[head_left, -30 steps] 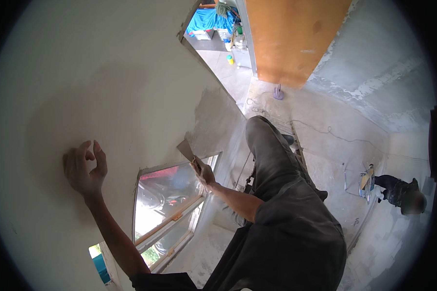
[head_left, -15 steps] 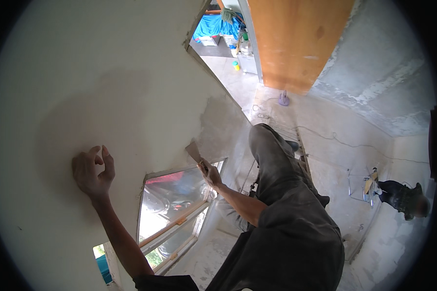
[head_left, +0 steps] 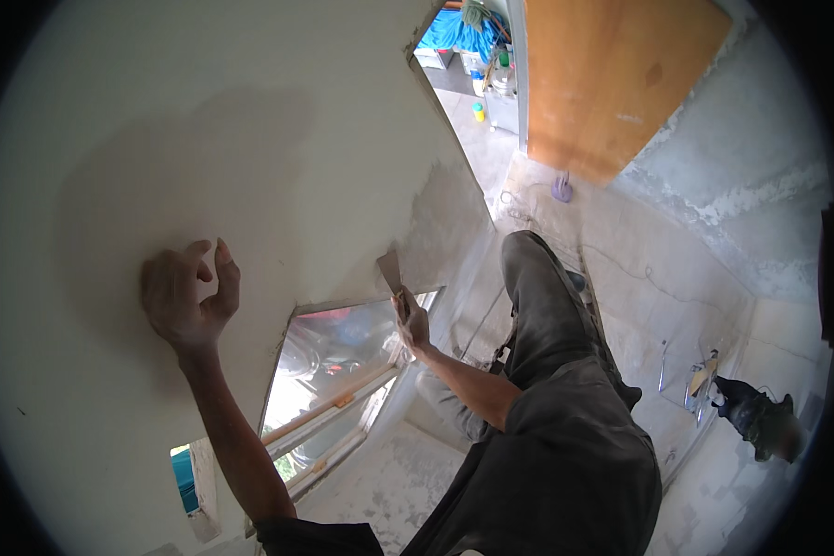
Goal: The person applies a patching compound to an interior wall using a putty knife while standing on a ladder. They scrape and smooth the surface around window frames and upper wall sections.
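Note:
My left hand (head_left: 191,295) rests at the pale plastered wall (head_left: 278,204) on the left. Its fingers are loosely curled, thumb and forefinger are apart, and nothing shows in it. Lower and to the right, my right hand (head_left: 416,326) is closed around the handle of a putty knife (head_left: 389,271). The broad blade points up along the wall, just above the window's upper corner; I cannot tell whether it touches the surface. Beside the blade is a darker grey patch (head_left: 445,222) of plaster, reaching to the wall's edge.
A framed window (head_left: 334,347) opens below my hands. An orange-brown wooden door (head_left: 612,83) stands beside a doorway at the top. A purple object (head_left: 562,188) and a cord lie on the dusty floor (head_left: 658,306). Another person (head_left: 760,417) is at the far right.
The view has shifted, so the doorway and my legs sit farther right. My right hand has turned the putty knife's blade more upright. My left hand stays curled at the wall.

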Motion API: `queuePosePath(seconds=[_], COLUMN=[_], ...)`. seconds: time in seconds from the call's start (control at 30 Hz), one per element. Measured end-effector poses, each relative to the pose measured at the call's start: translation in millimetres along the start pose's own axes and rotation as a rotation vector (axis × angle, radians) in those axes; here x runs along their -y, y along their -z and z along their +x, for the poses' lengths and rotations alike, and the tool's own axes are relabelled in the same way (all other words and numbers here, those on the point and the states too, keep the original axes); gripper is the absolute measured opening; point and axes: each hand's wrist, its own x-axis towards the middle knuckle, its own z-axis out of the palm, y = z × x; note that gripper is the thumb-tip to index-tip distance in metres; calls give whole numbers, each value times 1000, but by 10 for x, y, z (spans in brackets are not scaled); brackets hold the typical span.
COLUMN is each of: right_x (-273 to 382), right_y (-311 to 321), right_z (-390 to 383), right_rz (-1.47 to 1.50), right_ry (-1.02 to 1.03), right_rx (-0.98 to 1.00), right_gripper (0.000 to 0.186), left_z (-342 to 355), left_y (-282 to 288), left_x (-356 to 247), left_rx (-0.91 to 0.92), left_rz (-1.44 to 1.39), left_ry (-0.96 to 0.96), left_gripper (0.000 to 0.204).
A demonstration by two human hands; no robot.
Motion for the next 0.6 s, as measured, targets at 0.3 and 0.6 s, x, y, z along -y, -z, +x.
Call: queuePosePath(seconds=[0.3, 0.6], right_x=[418, 236], right_y=[317, 238], right_z=[689, 219], right_rz=[70, 26], right_ry=[87, 45], right_rx=[-40, 44], right_gripper=[35, 32], left_z=[32, 10], left_y=[-2, 12], left_x=[-39, -60], left_rx=[-36, -25], left_rz=[6, 18], left_ry=[12, 0], left_gripper=[13, 10])
